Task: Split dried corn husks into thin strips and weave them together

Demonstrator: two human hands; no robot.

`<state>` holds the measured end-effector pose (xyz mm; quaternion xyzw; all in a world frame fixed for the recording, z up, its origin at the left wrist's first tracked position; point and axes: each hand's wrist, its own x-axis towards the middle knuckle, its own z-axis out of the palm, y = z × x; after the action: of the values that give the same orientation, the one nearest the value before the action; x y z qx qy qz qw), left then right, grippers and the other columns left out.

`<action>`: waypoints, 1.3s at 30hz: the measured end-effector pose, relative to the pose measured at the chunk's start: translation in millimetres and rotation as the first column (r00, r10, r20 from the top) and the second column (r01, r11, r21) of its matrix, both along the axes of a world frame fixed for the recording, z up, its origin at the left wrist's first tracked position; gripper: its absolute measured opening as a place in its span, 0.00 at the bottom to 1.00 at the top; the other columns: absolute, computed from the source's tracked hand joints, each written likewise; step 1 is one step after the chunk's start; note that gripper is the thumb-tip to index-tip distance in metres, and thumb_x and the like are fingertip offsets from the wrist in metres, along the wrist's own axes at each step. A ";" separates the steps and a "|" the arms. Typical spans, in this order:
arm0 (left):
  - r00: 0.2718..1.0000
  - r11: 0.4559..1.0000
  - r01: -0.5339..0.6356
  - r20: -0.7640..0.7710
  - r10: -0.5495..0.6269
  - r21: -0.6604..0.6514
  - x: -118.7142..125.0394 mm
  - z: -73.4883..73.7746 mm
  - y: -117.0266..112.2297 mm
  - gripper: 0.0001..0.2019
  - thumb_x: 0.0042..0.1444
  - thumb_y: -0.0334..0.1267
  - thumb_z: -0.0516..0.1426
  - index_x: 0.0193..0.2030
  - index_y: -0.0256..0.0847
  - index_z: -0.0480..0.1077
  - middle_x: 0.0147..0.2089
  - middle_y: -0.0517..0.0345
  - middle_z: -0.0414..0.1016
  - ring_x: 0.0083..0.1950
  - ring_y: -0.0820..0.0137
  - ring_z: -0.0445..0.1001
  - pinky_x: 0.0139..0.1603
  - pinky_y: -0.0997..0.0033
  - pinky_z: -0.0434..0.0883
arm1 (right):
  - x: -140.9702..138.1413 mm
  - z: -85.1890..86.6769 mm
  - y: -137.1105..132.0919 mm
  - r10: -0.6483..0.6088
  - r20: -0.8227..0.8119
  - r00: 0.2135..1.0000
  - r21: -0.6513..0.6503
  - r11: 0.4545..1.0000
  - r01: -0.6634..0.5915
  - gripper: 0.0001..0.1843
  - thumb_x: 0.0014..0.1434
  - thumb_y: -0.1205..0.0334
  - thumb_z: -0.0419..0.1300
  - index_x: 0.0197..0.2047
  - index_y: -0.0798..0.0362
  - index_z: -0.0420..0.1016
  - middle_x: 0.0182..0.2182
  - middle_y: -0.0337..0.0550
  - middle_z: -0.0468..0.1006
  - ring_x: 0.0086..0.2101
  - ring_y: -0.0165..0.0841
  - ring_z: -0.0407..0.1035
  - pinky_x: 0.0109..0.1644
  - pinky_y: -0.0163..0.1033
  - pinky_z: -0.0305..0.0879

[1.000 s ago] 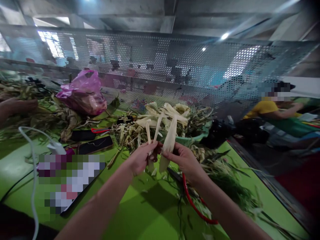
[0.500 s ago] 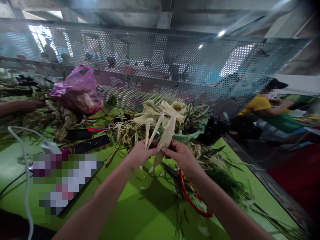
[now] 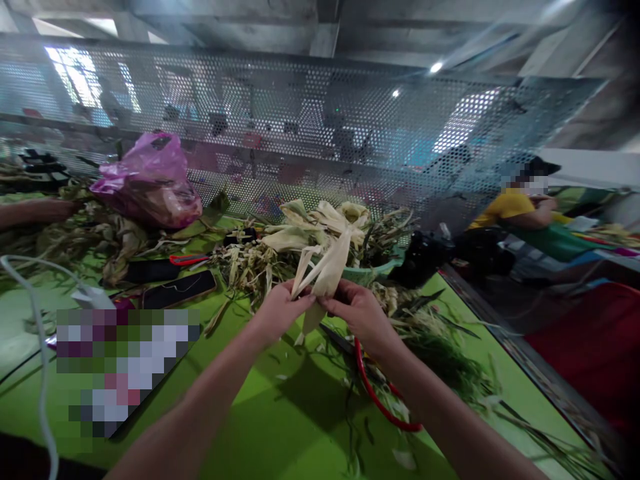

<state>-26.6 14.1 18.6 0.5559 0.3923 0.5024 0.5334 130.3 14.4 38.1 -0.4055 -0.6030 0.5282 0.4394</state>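
Pale dried corn husks stand up between my two hands above the green table. My left hand is closed, its thumb and fingers pinching the narrow folded strips and the base of the broad husk. On the other side my right hand pinches the broad husk near its lower end. Both thumbs almost meet on it. Scissors with red handles lie beneath my right wrist, partly hidden by the forearm. Behind my hands, more husks are heaped in a pale green basin.
A pink plastic bag stands at the back left, near another person's arm. A phone and a red cutter lie left. Green fibres are at right. A perforated metal screen closes the back.
The narrow strips have tilted right and closed up against the broad husk, which is held in both hands as before. The whole view has shifted slightly.
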 end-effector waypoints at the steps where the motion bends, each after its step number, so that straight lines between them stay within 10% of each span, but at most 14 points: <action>1: 1.000 1.000 -0.007 0.002 0.007 0.003 0.6 0.5 -0.4 0.06 0.47 0.34 0.59 0.32 0.37 0.76 0.33 0.55 0.77 0.35 0.69 0.71 0.42 0.72 0.67 | -0.3 -0.2 0.0 0.005 0.003 1.000 -0.001 1.000 -0.005 0.16 0.46 0.63 0.64 0.40 0.54 0.78 0.35 0.43 0.81 0.38 0.38 0.73 0.47 0.43 0.67; 32: 0.992 0.992 -0.112 -0.048 0.114 0.053 6.0 -10.3 2.2 0.05 0.47 0.32 0.58 0.34 0.40 0.71 0.32 0.56 0.74 0.35 0.69 0.70 0.38 0.74 0.66 | -1.6 -0.2 -2.5 0.008 0.101 0.995 0.077 0.997 -0.015 0.13 0.47 0.62 0.63 0.38 0.54 0.77 0.35 0.42 0.80 0.39 0.40 0.72 0.50 0.45 0.65; 39: 0.977 0.978 -0.130 0.150 0.155 -0.166 -4.2 -2.1 4.2 0.04 0.48 0.35 0.57 0.30 0.39 0.65 0.22 0.64 0.65 0.21 0.79 0.58 0.22 0.79 0.56 | -0.2 20.9 -15.9 0.095 0.128 0.987 0.075 0.992 -0.105 0.09 0.50 0.60 0.64 0.36 0.53 0.75 0.32 0.40 0.76 0.35 0.34 0.69 0.43 0.39 0.65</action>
<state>-30.8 18.2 16.5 0.4406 0.4246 0.5508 0.5677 130.1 -1.4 59.0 -0.3887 -0.6696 0.4984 0.3901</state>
